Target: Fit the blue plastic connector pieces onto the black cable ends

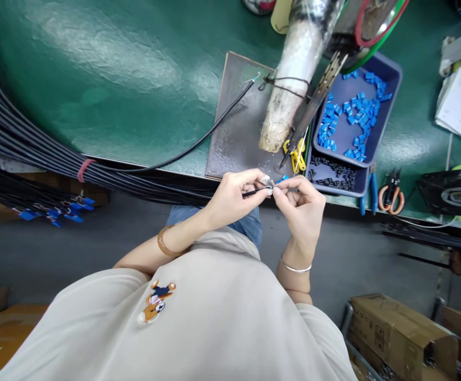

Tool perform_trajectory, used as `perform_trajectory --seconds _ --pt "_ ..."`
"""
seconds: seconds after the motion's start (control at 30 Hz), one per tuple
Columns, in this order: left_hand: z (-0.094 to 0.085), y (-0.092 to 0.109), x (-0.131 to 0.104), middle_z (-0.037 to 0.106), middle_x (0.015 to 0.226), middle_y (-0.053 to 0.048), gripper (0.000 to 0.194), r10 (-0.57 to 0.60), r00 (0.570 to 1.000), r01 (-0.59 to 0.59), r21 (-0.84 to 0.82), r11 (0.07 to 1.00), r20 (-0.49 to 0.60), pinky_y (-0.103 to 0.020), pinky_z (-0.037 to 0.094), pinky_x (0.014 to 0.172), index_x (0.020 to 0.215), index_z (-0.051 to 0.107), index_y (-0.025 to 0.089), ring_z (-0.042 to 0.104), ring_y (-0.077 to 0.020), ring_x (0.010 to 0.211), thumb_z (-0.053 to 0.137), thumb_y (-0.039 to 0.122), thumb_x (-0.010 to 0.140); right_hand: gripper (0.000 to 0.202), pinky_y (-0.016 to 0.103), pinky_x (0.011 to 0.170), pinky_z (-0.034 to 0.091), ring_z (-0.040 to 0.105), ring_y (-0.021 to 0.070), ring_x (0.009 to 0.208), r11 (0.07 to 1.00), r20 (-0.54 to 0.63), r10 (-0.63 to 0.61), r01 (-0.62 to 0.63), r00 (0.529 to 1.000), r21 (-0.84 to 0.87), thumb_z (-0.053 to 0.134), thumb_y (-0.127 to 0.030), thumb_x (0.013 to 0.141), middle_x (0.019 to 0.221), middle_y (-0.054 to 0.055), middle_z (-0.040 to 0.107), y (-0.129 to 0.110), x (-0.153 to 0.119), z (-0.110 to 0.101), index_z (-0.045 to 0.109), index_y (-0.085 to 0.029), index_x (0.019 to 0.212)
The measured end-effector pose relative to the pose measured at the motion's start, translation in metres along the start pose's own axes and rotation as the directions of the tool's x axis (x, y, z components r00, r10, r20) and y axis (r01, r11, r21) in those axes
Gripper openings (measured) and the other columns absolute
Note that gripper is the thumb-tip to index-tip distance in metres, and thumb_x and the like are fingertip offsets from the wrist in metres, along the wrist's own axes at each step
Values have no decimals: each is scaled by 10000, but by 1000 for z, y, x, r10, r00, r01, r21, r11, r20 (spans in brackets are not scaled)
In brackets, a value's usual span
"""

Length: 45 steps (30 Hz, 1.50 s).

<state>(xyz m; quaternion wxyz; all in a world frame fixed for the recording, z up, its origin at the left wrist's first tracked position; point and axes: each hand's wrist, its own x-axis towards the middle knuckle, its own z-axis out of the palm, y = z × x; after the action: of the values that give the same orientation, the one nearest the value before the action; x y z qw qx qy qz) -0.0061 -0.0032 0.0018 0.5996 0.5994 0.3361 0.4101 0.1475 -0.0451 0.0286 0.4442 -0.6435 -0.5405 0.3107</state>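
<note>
My left hand is closed around a black cable close to its end, at the front edge of the bench. My right hand pinches at the tip of that same cable, thumb against forefinger; the small wires there are mostly hidden by the fingertips. Just beyond the fingertips a small blue connector shows in part, and I cannot tell whether it is touched. Another black cable lies across a dark board, its stripped end showing coloured wires.
A grey bin holds blue connectors; a lower bin holds small black parts. Yellow snips, blue-handled pliers and orange-handled cutters lie nearby. A wrapped white tube overhangs the board. Bundled cables run left.
</note>
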Motion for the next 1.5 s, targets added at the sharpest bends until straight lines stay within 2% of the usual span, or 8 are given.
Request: perform_trajectory --seconds 0.17,0.3,0.5,0.9,1.1,1.2,1.3,1.5 --pt "-6 2 5 677 778 -9 229 -115 983 153 -299 942 143 -133 406 528 1021 557 147 568 -39 580 660 207 825 152 240 465 220 301 32 482 999 -126 -47 43 991 -31 711 -287 815 707 -51 554 -2 -6 -1 723 -227 955" --pt "-8 4 7 655 725 -10 145 -138 978 187 -361 913 157 -137 434 561 848 611 125 578 -43 607 692 244 833 46 249 483 257 385 51 519 987 -275 -159 143 948 -77 692 -244 840 709 -36 577 -5 -11 -3 731 -231 859" --pt "-7 5 8 610 682 24 108 -160 976 209 -429 879 148 -128 433 565 803 566 140 559 -33 605 672 148 826 49 247 462 246 331 31 489 966 -174 -234 208 957 -154 717 -170 808 791 -31 630 -11 -11 1 711 -216 823" --pt "-3 3 9 569 689 36 154 -177 973 224 -425 877 148 -135 368 515 801 582 132 470 -17 554 720 182 756 60 255 498 288 295 36 488 978 -79 -162 149 984 -147 693 -206 825 758 -46 576 -8 -8 2 654 -209 779" --pt "-4 5 7 573 672 32 175 -194 976 218 -391 894 100 -136 365 498 781 565 138 462 -20 540 726 201 754 67 271 526 353 375 71 523 897 -135 -350 290 927 -335 679 -216 834 720 -29 601 -7 -14 8 639 -229 781" --pt "-6 7 6 591 659 27 165 -211 970 243 -398 885 123 -135 384 501 784 572 138 483 -24 537 724 195 756 66 266 494 326 394 74 528 948 -162 -258 218 952 -233 675 -260 847 751 -14 613 -7 -13 5 666 -227 790" --pt "-8 10 7 612 645 20 151 -235 959 279 -404 871 156 -135 395 495 773 597 130 506 -30 536 735 180 737 58 264 491 313 435 78 557 982 -105 -147 133 984 -132 679 -274 848 806 1 625 -7 -9 -2 717 -230 857" --pt "-10 12 8 627 609 14 145 -276 938 343 -430 835 210 -132 391 471 725 608 120 524 -32 512 749 146 706 42 257 497 298 439 70 568 988 5 -142 142 990 -67 717 -231 814 803 -9 640 -6 -5 -7 738 -240 849"
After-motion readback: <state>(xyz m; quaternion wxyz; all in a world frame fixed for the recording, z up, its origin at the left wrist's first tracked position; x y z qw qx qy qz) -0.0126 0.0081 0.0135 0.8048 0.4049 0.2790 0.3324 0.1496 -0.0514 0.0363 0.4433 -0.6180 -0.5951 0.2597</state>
